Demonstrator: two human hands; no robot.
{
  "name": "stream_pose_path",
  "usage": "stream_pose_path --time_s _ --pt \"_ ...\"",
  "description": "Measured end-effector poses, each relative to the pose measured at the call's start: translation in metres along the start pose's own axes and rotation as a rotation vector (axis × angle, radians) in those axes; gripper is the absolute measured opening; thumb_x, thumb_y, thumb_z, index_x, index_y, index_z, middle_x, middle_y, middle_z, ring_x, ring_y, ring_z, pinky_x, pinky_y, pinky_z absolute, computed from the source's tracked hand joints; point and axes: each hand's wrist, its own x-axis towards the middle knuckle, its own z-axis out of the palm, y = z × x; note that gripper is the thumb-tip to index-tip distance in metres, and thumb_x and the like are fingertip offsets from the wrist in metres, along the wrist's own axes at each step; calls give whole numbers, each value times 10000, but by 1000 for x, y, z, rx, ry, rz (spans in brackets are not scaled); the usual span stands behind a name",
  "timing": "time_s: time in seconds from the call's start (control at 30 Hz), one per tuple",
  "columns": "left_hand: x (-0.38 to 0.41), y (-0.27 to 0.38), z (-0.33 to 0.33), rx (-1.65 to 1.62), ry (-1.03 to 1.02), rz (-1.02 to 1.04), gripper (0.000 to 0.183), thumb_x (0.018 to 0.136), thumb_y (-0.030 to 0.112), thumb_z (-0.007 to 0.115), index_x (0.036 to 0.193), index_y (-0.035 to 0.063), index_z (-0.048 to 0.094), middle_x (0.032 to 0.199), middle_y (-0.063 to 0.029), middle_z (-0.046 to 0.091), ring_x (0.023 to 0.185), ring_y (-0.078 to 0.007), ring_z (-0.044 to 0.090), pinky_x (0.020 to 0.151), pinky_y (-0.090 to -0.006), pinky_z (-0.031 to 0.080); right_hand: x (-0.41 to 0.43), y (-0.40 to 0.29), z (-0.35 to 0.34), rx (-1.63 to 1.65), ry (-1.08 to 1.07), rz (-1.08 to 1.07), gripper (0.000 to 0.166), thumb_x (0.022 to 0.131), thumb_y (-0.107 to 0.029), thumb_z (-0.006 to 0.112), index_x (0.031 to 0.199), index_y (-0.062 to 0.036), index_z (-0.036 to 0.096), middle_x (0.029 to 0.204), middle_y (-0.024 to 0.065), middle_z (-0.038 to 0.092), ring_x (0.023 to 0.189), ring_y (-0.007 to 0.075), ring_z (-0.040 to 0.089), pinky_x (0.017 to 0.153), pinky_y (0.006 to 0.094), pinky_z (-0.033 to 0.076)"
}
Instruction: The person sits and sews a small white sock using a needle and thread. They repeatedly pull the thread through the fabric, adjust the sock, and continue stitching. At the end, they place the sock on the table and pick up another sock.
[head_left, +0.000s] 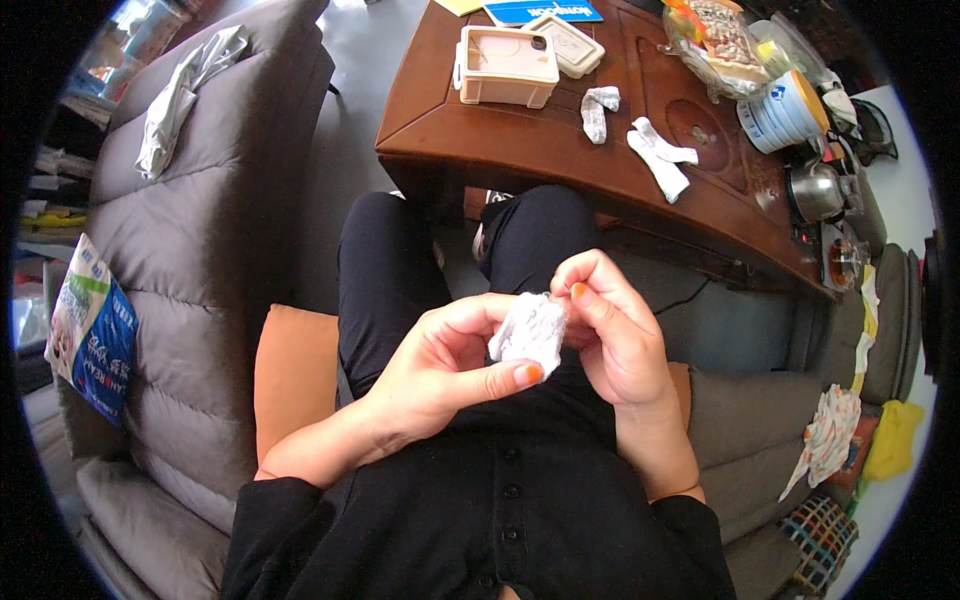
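Note:
A small white knitted piece, apparently a bunched sock (529, 334), is held above my lap. My left hand (457, 360) grips it from the left, thumb on its near side. At its upper right edge, the thumb and forefinger of my right hand (619, 330) are pinched together; whether a thin needle or thread lies between them is too small to tell. Beyond my knees, a white sock (600, 112) and a pair of crossed white socks (661, 159) lie on the brown wooden table (480, 139). An open plastic box (506, 67) stands there, its lid (570, 46) beside it.
Toward the table's right end are a blue-and-white tub (780, 112), a bagged item (716, 45) and a metal kettle (821, 189). A grey sofa (187, 247) with a draped cloth (187, 97) and a printed package (94, 330) is at left. More grey seating (750, 427) is at right.

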Motion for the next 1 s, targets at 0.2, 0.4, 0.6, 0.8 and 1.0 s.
stream_pose_path --time_s 0.2,0.4,0.6,0.8,1.0 --pt "0 3 -6 75 -72 -2 269 776 28 734 1021 37 621 957 -34 635 909 -118 586 836 -271 466 -5 -2 -5 -19 -157 43 298 852 -218 695 1001 3 563 800 -47 539 679 8 449 637 150 357" --pt "0 2 -16 48 -162 -28 159 827 80 709 951 30 623 895 -18 642 826 -77 584 762 -228 473 -9 -4 1 214 -270 223 207 823 -93 705 956 -7 573 848 -8 600 745 22 528 666 164 412" --pt "1 2 -22 59 -205 -132 154 840 100 697 943 26 609 884 -30 649 815 -86 602 751 -225 476 -10 -11 14 52 -180 333 239 708 -62 785 819 10 585 719 7 583 655 55 530 617 180 407" --pt "5 -1 -31 -350 -245 -307 179 798 135 590 912 -2 586 887 -71 638 845 -129 590 810 -273 441 -11 10 -2 339 -285 343 152 736 -118 702 712 -49 569 688 -18 560 607 52 473 548 193 352" --pt "5 -4 -26 -463 -129 -333 215 678 180 529 803 4 536 819 -99 608 785 -188 562 772 -302 428 -11 12 1 439 -336 372 178 698 -163 707 737 -24 603 676 -6 570 580 72 475 529 208 351"
